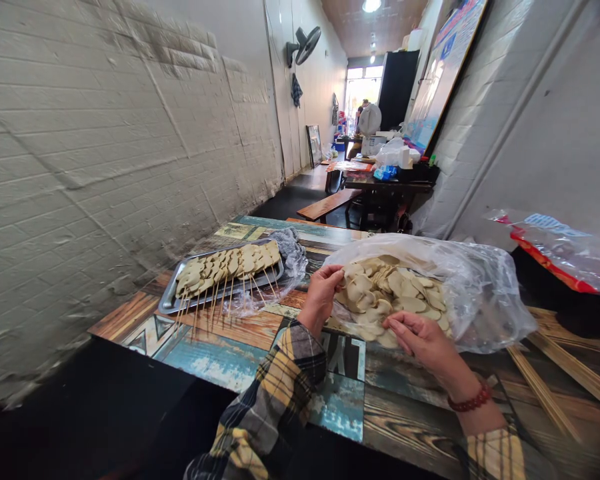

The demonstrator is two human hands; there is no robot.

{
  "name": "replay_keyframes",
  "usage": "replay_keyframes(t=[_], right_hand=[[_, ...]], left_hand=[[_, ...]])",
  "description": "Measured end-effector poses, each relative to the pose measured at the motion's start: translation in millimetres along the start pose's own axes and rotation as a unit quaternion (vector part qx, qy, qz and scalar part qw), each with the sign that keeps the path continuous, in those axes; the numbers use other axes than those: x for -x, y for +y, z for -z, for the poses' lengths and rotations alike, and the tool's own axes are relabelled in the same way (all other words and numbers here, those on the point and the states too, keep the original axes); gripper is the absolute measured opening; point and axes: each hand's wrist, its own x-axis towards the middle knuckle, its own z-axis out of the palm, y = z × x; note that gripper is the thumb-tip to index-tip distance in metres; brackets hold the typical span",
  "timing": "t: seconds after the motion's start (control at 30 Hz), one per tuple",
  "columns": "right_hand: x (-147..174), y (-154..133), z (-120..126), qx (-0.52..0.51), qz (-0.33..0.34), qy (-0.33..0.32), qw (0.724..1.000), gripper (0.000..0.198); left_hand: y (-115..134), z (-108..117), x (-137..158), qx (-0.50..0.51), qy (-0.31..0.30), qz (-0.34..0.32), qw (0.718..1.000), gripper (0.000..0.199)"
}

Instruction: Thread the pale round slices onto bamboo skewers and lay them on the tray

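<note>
A clear plastic bag (485,287) lies on its side on the table, its mouth towards me, full of thin pale beige food slices (405,287). At the left of the mouth, my left hand (323,297) is closed in a pinch; what its fingertips hold is hidden. My right hand (423,343) pinches at the edge of a slice (379,311) low in the front of the pile. To the left, a metal tray (167,303) bears skewered slices (230,267) in rows, the thin sticks (215,300) poking out over its near rim.
Bundles of bare wooden sticks (545,387) lie at the right. A grey cloth (289,247) and crumpled plastic film (247,300) lie by the tray. A red-edged plastic package (555,260) is at the far right. Beyond stand a bench (330,203), another cluttered table (390,181) and a person (363,110).
</note>
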Motion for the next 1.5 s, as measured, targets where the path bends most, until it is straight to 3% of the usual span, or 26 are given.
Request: replay_keyframes(t=[0.4, 0.93, 1.5], right_hand=[[-0.9, -3.1, -0.6, 0.005, -0.006, 0.021, 1.000, 0.056], [-0.1, -8.5, -2.3, -0.002, -0.013, 0.014, 1.000, 0.061], [-2.0, -8.8, -4.6, -0.017, -0.017, 0.029, 0.999, 0.067]], left_hand=[[-2.0, 1.1, -1.0, -0.025, -0.015, -0.039, 0.999, 0.024], [2.2, -1.1, 0.8, 0.022, 0.011, -0.016, 1.000, 0.024], [0.5, -0.7, 1.2, 0.006, -0.006, -0.035, 0.999, 0.026]])
